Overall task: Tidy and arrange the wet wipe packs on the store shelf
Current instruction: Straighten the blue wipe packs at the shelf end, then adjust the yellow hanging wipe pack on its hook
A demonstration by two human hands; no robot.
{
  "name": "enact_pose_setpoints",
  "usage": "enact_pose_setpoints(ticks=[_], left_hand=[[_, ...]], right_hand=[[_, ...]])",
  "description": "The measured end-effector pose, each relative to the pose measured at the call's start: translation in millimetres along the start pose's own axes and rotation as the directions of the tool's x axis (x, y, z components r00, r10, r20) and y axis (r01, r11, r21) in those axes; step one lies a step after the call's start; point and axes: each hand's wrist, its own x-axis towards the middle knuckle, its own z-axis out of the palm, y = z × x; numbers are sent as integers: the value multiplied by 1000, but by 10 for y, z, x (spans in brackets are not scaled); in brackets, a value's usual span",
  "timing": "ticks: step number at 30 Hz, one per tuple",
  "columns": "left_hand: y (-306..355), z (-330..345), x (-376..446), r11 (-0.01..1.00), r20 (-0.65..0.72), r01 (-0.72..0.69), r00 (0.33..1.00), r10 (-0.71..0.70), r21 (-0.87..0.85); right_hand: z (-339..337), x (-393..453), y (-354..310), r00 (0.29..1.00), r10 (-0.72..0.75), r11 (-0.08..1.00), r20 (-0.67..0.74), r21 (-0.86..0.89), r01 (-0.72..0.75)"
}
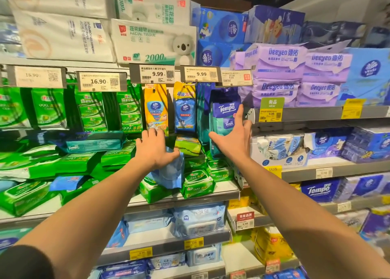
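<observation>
Left hand [155, 147] is gripping a light-blue pack [171, 171]; right hand [234, 137], fingers spread, is pressing the Tempo pack [223, 118] above the cluttered shelf [190, 196].

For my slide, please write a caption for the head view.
Both hands reach among hanging wet wipe packs.

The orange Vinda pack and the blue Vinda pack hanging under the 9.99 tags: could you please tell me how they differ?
The orange Vinda pack has an orange-yellow wrapper; the blue Vinda pack is mostly blue with a yellow top. The orange one hangs further left, right above the left hand, whose fingertips are at its bottom edge; the blue one hangs free of both hands. Both hang upright, carry a round blue Vinda logo, and look similar in size.
</observation>
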Motion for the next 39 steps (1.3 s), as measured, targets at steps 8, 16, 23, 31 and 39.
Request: enact_pose_setpoints(ticks=[8, 16, 23, 31, 39], left_hand=[[-87, -127, 12, 1000, 31, 31, 999, -31, 4], [-162, -236, 118, 998, -27, 61, 998, -61, -19], [-337, -75, 34, 992, 51, 121, 991, -120, -16], [-473, -137, -42, 991, 48, 129, 991, -128, -20], [-593, -171, -159, 994, 56, 107, 993, -105, -34]], right_hand=[[315, 261, -25, 999, 47, 999, 18, -19, -47], [734, 441, -1, 996, 90, 996, -2, 19, -90], [781, 478, 93, 996, 69, 995, 55, -70, -65], [596, 231, -11, 995, 73, 991, 68, -115, -65], [560, 43, -541, 913, -404, 912, 54, -49, 406]])
